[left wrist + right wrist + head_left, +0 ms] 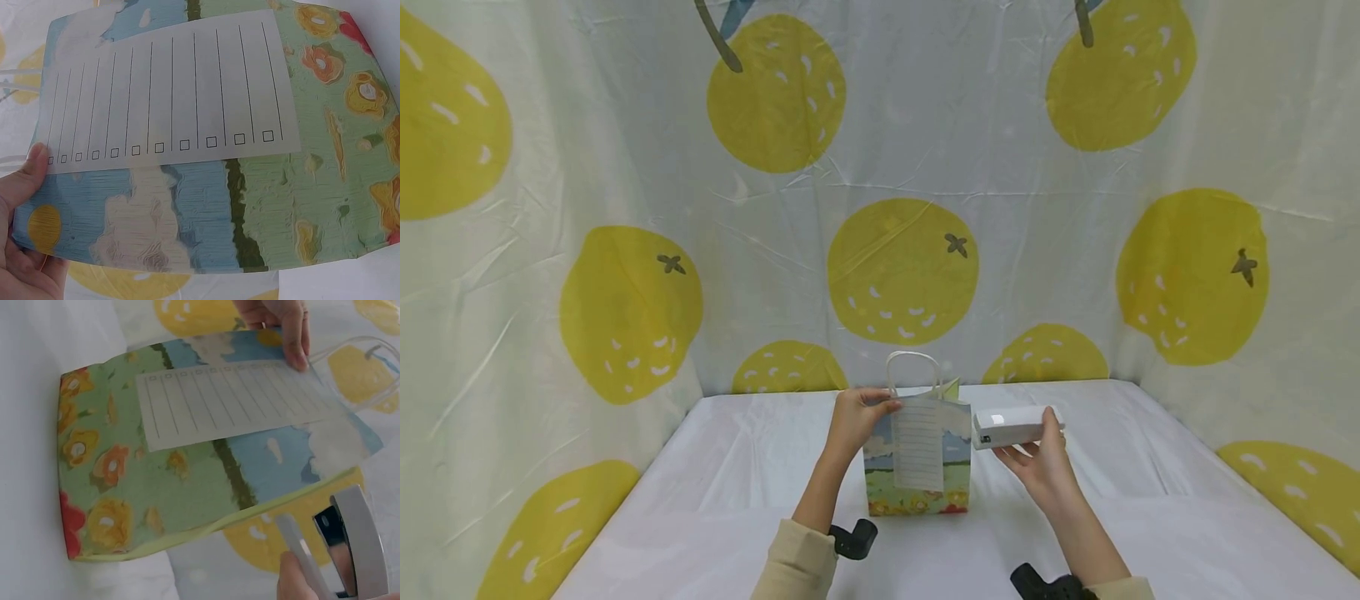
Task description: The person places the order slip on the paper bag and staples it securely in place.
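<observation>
A paper gift bag [957,475] painted with sky, grass and flowers stands upright on the table. Against its front lies a lined checklist sheet [917,450] with a column of small boxes. My left hand [856,419] pinches the bag's top left edge together with the sheet's upper corner, thumb in front. To the right of the bag, my right hand [1043,468] holds a white stapler [1011,425] with thumb above and fingers below. The right wrist view shows the stapler's arms [365,544] apart, close to the bag's side but not touching it.
White twisted handles [913,354] rise from the bag's top. A white cloth covers the table [737,483]. Behind and at both sides hangs a curtain [910,167] printed with yellow fruit. Dark camera mounts [855,540] sit on my wrists.
</observation>
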`<act>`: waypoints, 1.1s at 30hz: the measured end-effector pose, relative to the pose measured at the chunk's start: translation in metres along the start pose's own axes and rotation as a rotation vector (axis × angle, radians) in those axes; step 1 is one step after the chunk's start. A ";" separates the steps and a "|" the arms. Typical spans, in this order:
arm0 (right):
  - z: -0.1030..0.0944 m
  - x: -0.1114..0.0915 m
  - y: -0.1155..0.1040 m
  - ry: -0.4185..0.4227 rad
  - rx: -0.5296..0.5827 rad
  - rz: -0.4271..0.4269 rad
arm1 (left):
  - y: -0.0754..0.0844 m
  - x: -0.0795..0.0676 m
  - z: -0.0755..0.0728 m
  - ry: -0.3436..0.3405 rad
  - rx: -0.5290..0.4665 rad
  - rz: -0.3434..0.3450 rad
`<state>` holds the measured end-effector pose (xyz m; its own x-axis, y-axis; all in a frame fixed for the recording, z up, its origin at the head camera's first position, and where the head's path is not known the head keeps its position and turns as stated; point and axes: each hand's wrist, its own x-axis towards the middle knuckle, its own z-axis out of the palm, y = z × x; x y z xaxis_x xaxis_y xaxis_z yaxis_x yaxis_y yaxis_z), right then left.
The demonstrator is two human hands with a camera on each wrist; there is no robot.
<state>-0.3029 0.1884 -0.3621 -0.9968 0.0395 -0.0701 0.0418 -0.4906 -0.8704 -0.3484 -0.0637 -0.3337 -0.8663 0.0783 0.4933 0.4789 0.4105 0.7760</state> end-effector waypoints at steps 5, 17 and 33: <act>0.007 0.002 -0.002 -0.067 0.072 0.043 | -0.002 0.000 0.000 0.001 -0.013 -0.013; 0.028 0.009 -0.019 -0.063 0.177 0.171 | -0.001 0.001 0.000 -0.009 -0.006 0.023; 0.047 0.018 -0.027 -0.052 0.194 0.124 | -0.003 0.002 -0.001 -0.004 -0.003 0.008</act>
<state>-0.3256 0.1614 -0.3165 -0.9872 -0.0744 -0.1413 0.1556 -0.6472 -0.7463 -0.3514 -0.0656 -0.3353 -0.8632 0.0853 0.4976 0.4860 0.4073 0.7733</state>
